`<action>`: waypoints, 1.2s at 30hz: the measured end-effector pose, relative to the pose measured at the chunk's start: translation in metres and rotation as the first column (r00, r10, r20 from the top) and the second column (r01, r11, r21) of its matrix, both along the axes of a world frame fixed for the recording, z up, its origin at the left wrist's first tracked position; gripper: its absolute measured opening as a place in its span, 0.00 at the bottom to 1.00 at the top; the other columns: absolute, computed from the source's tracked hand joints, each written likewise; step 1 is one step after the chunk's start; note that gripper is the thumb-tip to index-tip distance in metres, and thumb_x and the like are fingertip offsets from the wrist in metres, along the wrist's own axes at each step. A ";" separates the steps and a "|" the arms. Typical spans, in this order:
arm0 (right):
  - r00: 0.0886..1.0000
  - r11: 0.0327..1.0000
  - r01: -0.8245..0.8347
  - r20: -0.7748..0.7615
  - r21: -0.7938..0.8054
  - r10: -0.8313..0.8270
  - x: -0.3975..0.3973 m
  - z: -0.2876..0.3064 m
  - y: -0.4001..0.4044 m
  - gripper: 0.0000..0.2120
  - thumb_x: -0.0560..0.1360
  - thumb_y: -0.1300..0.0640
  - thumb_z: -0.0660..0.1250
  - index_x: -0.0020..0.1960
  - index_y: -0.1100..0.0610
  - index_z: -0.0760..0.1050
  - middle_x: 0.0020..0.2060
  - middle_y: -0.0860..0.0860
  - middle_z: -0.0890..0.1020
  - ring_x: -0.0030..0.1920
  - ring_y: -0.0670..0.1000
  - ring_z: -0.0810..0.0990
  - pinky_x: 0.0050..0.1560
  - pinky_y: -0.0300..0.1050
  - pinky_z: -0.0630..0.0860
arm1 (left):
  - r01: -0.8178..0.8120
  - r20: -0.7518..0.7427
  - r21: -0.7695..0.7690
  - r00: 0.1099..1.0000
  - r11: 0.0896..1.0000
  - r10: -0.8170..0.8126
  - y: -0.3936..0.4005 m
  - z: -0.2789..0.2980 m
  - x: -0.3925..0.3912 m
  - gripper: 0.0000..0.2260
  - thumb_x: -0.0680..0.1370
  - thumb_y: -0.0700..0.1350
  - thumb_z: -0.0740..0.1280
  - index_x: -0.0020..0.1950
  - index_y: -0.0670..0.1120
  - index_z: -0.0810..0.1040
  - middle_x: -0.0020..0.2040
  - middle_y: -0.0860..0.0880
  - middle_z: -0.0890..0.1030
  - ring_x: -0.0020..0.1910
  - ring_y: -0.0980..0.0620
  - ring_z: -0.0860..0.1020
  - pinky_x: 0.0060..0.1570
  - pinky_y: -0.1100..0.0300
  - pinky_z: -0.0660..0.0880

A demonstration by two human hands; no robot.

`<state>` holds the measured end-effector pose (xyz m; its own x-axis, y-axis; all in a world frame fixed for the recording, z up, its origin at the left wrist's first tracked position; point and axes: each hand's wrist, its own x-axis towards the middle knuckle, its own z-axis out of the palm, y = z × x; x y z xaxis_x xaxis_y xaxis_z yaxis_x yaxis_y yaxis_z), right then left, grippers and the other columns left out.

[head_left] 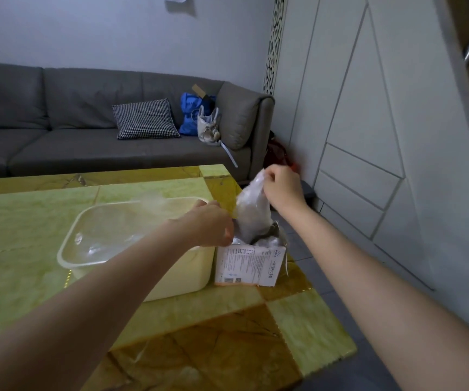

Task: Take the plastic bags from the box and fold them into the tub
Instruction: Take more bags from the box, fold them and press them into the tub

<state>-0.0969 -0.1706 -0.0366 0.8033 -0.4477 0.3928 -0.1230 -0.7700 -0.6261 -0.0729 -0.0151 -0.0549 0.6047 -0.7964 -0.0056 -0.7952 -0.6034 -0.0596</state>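
On the glossy yellow-green table (44, 210) stands a small printed cardboard box (249, 265). Just left of it sits a translucent, round-cornered tub (109, 246). The left hand (213, 224) grips the box's torn top. Above the box, the right hand (282, 186) pinches a crinkly clear plastic bag (251, 213) rising from it.

Your right hand (282, 187) lifts a plastic bag (251, 213) out of the box (249, 263).

You pinch the bag's top corner while its lower end is still inside the torn-open box; your left hand (209, 224) rests at the box's top edge, fingers curled there. The pale tub (171, 280) stands just beside the box on the green-and-amber table (298, 334).
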 end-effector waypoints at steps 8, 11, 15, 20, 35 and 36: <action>0.877 0.608 -0.405 0.102 0.683 0.470 -0.007 0.026 0.009 0.11 0.79 0.66 0.55 0.48 0.59 0.76 0.42 0.57 0.78 0.41 0.52 0.77 0.36 0.42 0.76 | -0.695 -0.779 -0.612 0.611 0.377 -0.140 0.003 0.043 0.000 0.28 0.75 0.38 0.67 0.72 0.48 0.60 0.59 0.48 0.72 0.34 0.52 0.80 0.31 0.62 0.79; 0.836 0.428 -0.437 0.182 0.791 0.518 -0.012 0.026 0.012 0.12 0.82 0.57 0.55 0.51 0.60 0.76 0.42 0.56 0.81 0.40 0.53 0.79 0.37 0.42 0.78 | -0.678 -0.840 -0.518 0.517 0.521 -0.162 0.009 0.046 -0.004 0.16 0.78 0.38 0.62 0.66 0.42 0.69 0.45 0.47 0.79 0.27 0.58 0.80 0.27 0.67 0.75; 0.926 0.479 -0.293 0.121 0.828 0.357 -0.011 0.030 0.007 0.24 0.79 0.39 0.54 0.52 0.58 0.75 0.48 0.58 0.81 0.46 0.55 0.81 0.49 0.50 0.79 | -0.696 -0.751 -0.611 0.661 0.377 0.004 0.012 0.042 -0.003 0.05 0.77 0.38 0.65 0.41 0.40 0.75 0.36 0.45 0.79 0.23 0.58 0.79 0.29 0.63 0.79; 0.877 0.588 -0.335 0.016 0.736 0.481 -0.015 0.033 0.024 0.30 0.67 0.35 0.68 0.60 0.54 0.76 0.54 0.58 0.82 0.55 0.58 0.80 0.59 0.56 0.75 | -0.512 -0.418 -0.745 0.858 0.427 0.299 0.015 0.042 0.002 0.05 0.76 0.41 0.67 0.41 0.46 0.74 0.32 0.48 0.80 0.27 0.53 0.79 0.36 0.56 0.79; 0.995 0.945 -0.103 0.041 0.310 0.095 0.017 -0.014 0.083 0.10 0.81 0.61 0.53 0.51 0.63 0.73 0.40 0.56 0.78 0.37 0.55 0.78 0.42 0.53 0.78 | -0.662 -0.079 -0.579 0.626 0.476 0.776 0.147 0.019 0.051 0.13 0.80 0.48 0.58 0.50 0.39 0.75 0.45 0.39 0.77 0.38 0.43 0.72 0.36 0.55 0.67; 0.993 0.958 -0.117 0.002 0.263 0.120 0.021 -0.021 0.093 0.09 0.81 0.63 0.53 0.53 0.62 0.71 0.44 0.57 0.78 0.42 0.58 0.79 0.46 0.56 0.78 | -0.652 -0.043 -0.573 0.629 0.497 0.776 0.147 0.019 0.049 0.13 0.80 0.48 0.58 0.54 0.39 0.73 0.50 0.39 0.75 0.40 0.42 0.73 0.37 0.54 0.68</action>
